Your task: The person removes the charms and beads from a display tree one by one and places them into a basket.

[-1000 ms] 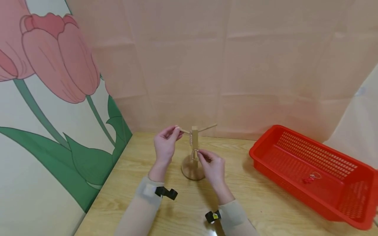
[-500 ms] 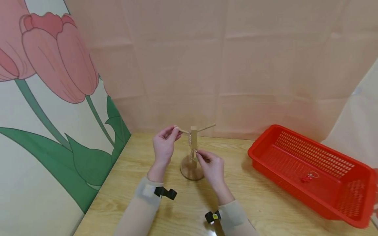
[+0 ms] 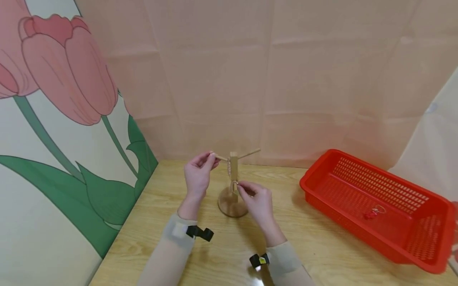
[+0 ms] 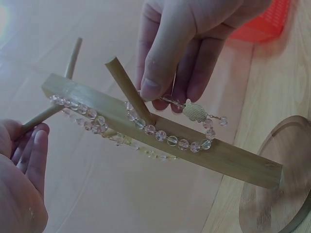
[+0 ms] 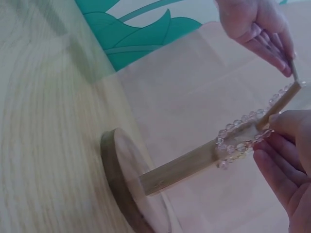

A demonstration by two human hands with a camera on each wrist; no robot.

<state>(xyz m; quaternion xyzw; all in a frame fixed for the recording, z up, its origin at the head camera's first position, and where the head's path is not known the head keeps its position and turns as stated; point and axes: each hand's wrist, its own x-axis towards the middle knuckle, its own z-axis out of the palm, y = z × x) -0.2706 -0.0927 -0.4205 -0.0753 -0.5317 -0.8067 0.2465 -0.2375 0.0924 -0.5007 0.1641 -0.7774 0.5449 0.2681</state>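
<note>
A wooden stand (image 3: pixel 234 169) with a round base (image 3: pixel 229 204) stands upright between both hands. My left hand (image 3: pixel 198 176) pinches the end of its upper crosswise peg (image 4: pixel 41 116), where a beaded bracelet (image 4: pixel 92 114) hangs beside the post. My right hand (image 3: pixel 259 201) pinches another bracelet of clear pink beads (image 4: pixel 183 144) between thumb and fingers, close to the lower short peg (image 4: pixel 127 87). This bracelet loops around the peg, and its gold shell charm (image 4: pixel 195 112) dangles just below the right fingertips. The pinched end is partly hidden by the right thumb.
A red plastic basket (image 3: pixel 352 234) stands to the right on the wooden table (image 3: pixel 193 266), a small red keychain (image 3: pixel 371 214) lying inside. Behind the stand rises a pink cloth backdrop (image 3: pixel 286 99); a tulip-painted wall (image 3: pixel 53 171) borders the left.
The head view has shifted slightly. Both hands keep their hold, the left on the peg and the right on the bracelet, with hardly any movement.
</note>
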